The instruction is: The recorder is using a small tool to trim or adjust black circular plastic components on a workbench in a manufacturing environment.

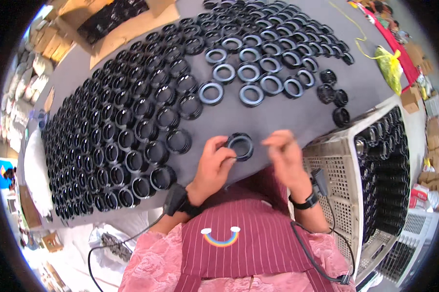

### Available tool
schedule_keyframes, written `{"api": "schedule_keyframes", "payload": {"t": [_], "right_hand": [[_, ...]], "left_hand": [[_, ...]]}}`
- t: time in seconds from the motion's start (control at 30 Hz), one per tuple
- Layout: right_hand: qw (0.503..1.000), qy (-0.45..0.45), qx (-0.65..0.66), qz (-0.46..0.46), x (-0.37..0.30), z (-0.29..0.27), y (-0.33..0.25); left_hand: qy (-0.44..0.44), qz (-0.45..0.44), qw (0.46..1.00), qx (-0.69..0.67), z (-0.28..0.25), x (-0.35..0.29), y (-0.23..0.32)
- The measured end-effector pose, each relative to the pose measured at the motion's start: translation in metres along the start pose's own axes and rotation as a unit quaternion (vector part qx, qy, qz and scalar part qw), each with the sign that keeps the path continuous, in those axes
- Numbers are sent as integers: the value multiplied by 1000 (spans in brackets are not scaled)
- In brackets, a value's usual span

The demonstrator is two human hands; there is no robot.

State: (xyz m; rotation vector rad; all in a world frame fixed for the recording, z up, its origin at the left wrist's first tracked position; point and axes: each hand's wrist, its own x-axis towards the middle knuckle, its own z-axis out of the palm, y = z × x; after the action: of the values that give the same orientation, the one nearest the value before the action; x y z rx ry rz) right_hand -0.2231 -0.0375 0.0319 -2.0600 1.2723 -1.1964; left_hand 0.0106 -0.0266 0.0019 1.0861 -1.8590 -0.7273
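My left hand (213, 164) pinches a black ring (250, 148) by its left side, just above the table's near edge. The ring's wide opening faces up toward me, and its rim has a greyish sheen. To the right of it hovers my right hand (288, 161), apart from the ring. Motion smears its fingers, so whether they hold anything is unclear. Beyond my hands stands a group of rings with pale grey-blue rims (251, 94). Many all-black rings (179, 141) stand in close rows on the left.
The grey table (219, 121) carries all the rings. A pale plastic crate (333, 180) packed with black rings stands at my right. Several black pieces (341, 117) lie near it. An open cardboard box (127, 36) sits at the far left; a yellow-green bag (388, 68) is far right.
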Motion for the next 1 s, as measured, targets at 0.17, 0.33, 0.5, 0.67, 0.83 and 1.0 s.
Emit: {"api": "schedule_keyframes", "payload": {"t": [0.17, 0.33, 0.5, 0.67, 0.83, 1.0], "right_hand": [[995, -85, 25, 46, -17, -2, -13], [1000, -16, -8, 17, -17, -8, -7], [990, 77, -58, 104, -18, -9, 22], [913, 311, -153, 216, -11, -38, 74], [872, 362, 60, 323, -23, -37, 76], [942, 153, -96, 283, -24, -33, 40]], "left_hand": [[-46, -68, 988, -129, 9, 11, -1], [-119, -206, 966, -103, 22, 45, 15], [-74, -175, 980, -54, 47, 61, 7], [-15, -123, 992, 17, 48, 75, 35], [65, -30, 993, 97, 54, 97, 13], [55, -12, 966, 252, 55, 113, 6]]}}
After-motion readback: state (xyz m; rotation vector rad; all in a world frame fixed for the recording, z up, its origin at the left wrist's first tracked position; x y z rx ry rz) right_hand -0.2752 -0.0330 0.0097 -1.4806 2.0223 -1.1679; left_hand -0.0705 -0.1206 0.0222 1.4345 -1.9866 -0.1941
